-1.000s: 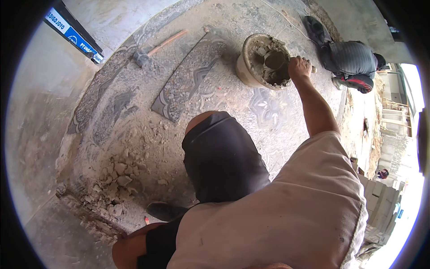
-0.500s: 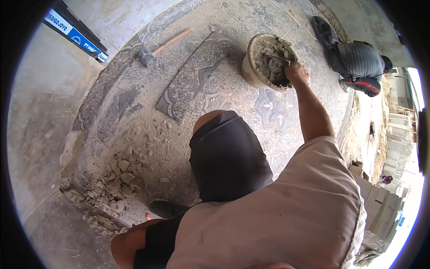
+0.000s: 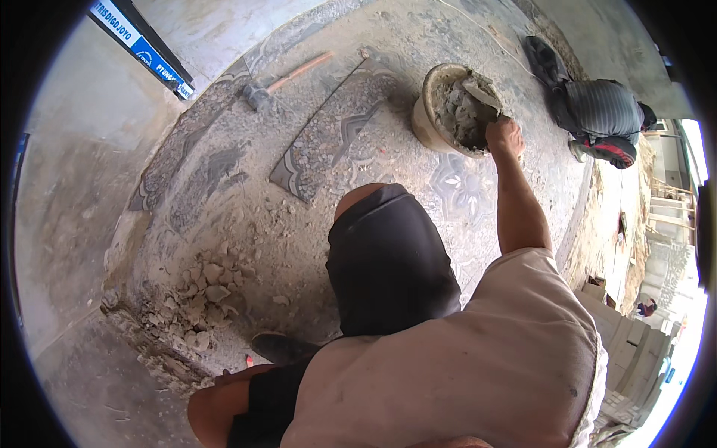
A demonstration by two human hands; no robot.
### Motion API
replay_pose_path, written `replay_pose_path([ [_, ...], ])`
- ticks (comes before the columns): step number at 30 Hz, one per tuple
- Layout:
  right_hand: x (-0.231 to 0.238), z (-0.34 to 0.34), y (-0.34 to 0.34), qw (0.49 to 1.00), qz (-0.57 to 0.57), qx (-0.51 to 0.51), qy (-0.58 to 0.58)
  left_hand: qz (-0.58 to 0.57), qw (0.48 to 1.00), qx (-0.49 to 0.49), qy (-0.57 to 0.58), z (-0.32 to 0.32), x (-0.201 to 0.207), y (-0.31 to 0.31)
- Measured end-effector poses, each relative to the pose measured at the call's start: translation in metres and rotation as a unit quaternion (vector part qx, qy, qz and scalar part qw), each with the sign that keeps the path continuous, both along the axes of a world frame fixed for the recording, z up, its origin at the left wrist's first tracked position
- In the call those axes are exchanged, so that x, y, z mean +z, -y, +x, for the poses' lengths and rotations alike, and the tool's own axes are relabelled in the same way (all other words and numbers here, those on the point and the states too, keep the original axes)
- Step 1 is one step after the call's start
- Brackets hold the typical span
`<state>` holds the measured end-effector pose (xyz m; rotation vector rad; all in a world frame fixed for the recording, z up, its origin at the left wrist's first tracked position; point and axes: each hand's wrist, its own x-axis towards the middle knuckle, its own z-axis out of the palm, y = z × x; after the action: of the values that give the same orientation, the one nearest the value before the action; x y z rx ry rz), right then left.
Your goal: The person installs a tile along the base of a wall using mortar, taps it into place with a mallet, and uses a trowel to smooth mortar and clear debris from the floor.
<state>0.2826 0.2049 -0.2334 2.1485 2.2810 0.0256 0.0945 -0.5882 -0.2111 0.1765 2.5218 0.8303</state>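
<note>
My right hand (image 3: 506, 137) is closed on the handle of a trowel (image 3: 482, 94), at the right rim of a round bucket (image 3: 426, 119). The trowel's blade lies tilted over wet grey mortar (image 3: 452, 108) inside the bucket, and some mortar clings to it. Most of the handle is hidden by my fingers. My left hand does not show; my torso and legs fill the lower middle.
Left of the bucket lies a patterned tile (image 3: 328, 131), and beyond it a hammer (image 3: 261, 97) with a wooden handle. Broken rubble (image 3: 205, 291) is heaped at the lower left. A dark bag and shoes (image 3: 601, 112) lie at the right. A blue-and-white box (image 3: 146, 52) leans at the upper left.
My right hand has shifted slightly down and right at the bucket's rim. The trowel blade has lifted and turned, so more of it shows above the mortar.
</note>
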Motion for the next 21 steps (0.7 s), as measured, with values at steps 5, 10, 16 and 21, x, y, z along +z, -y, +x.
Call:
replay_pose_path([
  [5, 0.004, -0.006, -0.003, 0.991, -0.042, 0.027, 0.126, -0.001, 1.0, -0.001, 0.007, -0.002, -0.002, 0.0],
  [10, -0.027, -0.018, -0.024, 0.995, -0.033, 0.043, 0.086, 0.0, 1.0, -0.002, 0.012, -0.002, -0.001, -0.001],
  [16, -0.034, -0.026, -0.018, 1.0, -0.012, -0.011, 0.02, -0.003, 1.0, 0.013, 0.025, 0.003, -0.004, 0.008],
  [21, -0.024, -0.004, 0.004, 0.999, 0.032, -0.009, -0.041, -0.009, 0.998, 0.049, 0.049, 0.014, -0.033, 0.041],
])
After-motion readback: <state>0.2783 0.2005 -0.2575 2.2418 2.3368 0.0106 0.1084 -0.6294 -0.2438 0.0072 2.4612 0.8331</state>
